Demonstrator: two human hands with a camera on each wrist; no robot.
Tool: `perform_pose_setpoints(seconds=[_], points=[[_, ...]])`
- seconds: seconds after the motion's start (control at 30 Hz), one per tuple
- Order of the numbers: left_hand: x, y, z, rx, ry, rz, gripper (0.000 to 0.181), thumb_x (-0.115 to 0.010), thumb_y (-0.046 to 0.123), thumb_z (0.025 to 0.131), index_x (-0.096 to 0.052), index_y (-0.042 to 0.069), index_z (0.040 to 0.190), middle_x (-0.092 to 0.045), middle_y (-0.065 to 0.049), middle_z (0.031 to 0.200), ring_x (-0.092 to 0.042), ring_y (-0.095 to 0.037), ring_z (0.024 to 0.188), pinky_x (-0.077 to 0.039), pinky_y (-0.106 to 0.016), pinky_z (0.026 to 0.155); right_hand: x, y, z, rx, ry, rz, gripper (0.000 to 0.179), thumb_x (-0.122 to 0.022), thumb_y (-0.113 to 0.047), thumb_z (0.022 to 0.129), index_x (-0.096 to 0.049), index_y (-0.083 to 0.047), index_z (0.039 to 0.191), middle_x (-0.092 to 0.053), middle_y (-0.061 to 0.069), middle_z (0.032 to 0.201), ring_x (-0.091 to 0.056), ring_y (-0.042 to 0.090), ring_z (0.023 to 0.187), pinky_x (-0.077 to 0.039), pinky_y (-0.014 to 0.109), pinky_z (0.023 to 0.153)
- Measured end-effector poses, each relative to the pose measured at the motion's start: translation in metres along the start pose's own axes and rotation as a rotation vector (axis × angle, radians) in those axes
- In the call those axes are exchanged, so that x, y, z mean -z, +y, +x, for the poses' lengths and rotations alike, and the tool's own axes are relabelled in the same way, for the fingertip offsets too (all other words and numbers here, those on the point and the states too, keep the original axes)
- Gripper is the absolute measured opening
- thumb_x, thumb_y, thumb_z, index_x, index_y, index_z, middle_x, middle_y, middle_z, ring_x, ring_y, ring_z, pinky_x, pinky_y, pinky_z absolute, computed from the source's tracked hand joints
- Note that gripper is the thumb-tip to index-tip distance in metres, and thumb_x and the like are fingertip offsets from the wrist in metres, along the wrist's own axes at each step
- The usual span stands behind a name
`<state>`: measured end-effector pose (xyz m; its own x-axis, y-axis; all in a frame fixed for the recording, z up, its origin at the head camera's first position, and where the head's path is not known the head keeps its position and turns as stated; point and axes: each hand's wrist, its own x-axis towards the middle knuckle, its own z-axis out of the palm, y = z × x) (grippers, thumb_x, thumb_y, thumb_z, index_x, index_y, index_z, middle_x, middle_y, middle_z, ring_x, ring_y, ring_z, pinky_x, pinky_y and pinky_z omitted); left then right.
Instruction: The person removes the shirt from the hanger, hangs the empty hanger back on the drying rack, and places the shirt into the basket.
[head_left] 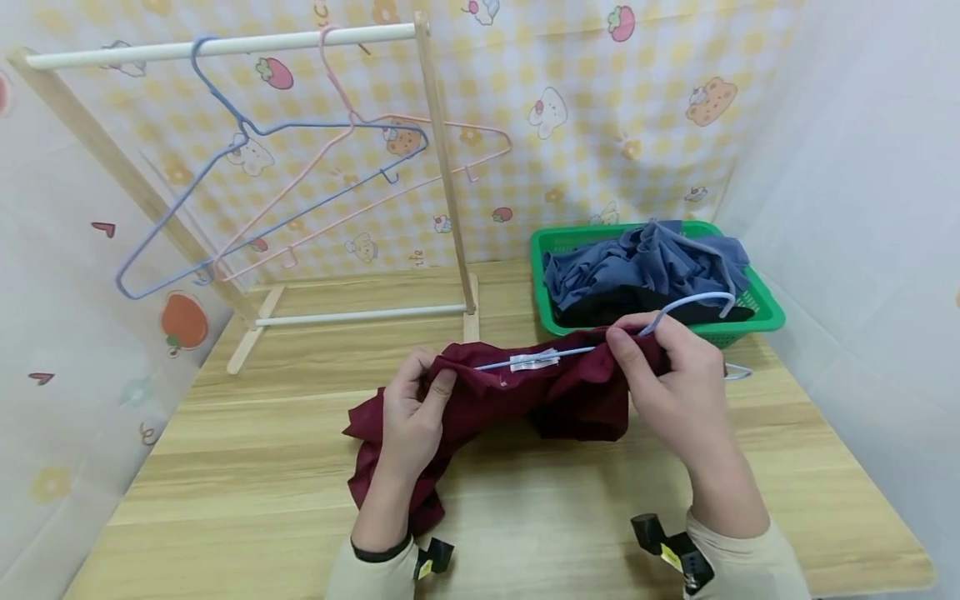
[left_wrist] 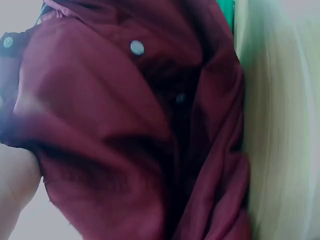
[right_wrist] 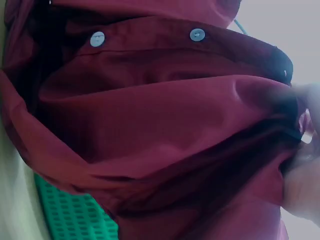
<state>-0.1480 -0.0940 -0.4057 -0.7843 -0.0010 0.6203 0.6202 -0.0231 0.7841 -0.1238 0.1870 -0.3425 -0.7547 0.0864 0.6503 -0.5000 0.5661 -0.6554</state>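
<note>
A maroon button-up shirt (head_left: 480,417) is held above the table, its white neck label facing up. My left hand (head_left: 412,417) pinches the fabric at one side of the neck opening between thumb and fingers. On the other side, my right hand (head_left: 686,387) grips the shirt together with a pale blue hanger (head_left: 697,297). The hanger's hook sticks out past the right hand, and one bar runs across the neck opening; its rest is hidden by the cloth. Pale buttons show on the shirt front (left_wrist: 100,100) in the left wrist view and on the placket (right_wrist: 150,42) in the right wrist view.
Behind on the left stands a wooden rack (head_left: 442,167) bearing a blue hanger (head_left: 180,200) and a pink hanger (head_left: 292,187). A green basket (head_left: 765,312) at the back right holds blue and black clothes (head_left: 637,262). Part of another hanger (head_left: 738,372) lies beside it.
</note>
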Motion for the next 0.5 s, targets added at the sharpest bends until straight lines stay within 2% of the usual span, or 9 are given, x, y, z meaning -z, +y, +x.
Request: perform_pose_setpoints(seconds=[0.1, 0.23, 0.37, 0.5], points=[[0.008, 0.000, 0.001, -0.001, -0.018, 0.005, 0.009, -0.061, -0.003, 0.103, -0.059, -0.009, 0.098, -0.066, 0.017, 0.107, -0.063, -0.001, 0.099, -0.051, -0.014, 0.085, 0.006, 0.002, 0.002, -0.017, 0.061, 0.014, 0.010, -0.073, -0.004, 0.097, -0.078, -0.005, 0.106, -0.074, -0.009, 0.090, -0.060, -0.003, 0.076, -0.045, 0.010, 0.065], [0.019, 0.000, 0.002, 0.023, -0.038, 0.034, 0.012, -0.063, 0.000, 0.103, -0.062, -0.013, 0.105, -0.068, 0.017, 0.115, -0.066, 0.001, 0.104, -0.053, -0.014, 0.090, 0.017, 0.006, 0.005, -0.108, 0.072, 0.113, 0.011, -0.070, 0.000, 0.098, -0.077, 0.000, 0.107, -0.071, -0.022, 0.086, -0.064, -0.004, 0.072, -0.048, 0.011, 0.061], [0.024, 0.001, 0.003, 0.058, -0.080, 0.076, 0.010, -0.063, -0.006, 0.101, -0.066, -0.012, 0.108, -0.070, 0.018, 0.112, -0.068, 0.002, 0.097, -0.056, -0.016, 0.085, 0.021, 0.011, 0.006, -0.218, 0.083, 0.200, 0.016, -0.067, 0.002, 0.100, -0.078, -0.009, 0.105, -0.074, -0.019, 0.088, -0.070, -0.001, 0.075, -0.053, 0.011, 0.066], [0.026, 0.000, 0.003, 0.096, -0.091, 0.081, 0.004, -0.062, -0.009, 0.100, -0.065, -0.012, 0.102, -0.070, 0.016, 0.099, -0.068, -0.001, 0.085, -0.059, -0.020, 0.077, 0.021, 0.014, 0.006, -0.300, 0.092, 0.243, 0.020, -0.067, -0.001, 0.102, -0.078, -0.018, 0.104, -0.075, -0.014, 0.088, -0.071, 0.002, 0.078, -0.054, 0.012, 0.067]])
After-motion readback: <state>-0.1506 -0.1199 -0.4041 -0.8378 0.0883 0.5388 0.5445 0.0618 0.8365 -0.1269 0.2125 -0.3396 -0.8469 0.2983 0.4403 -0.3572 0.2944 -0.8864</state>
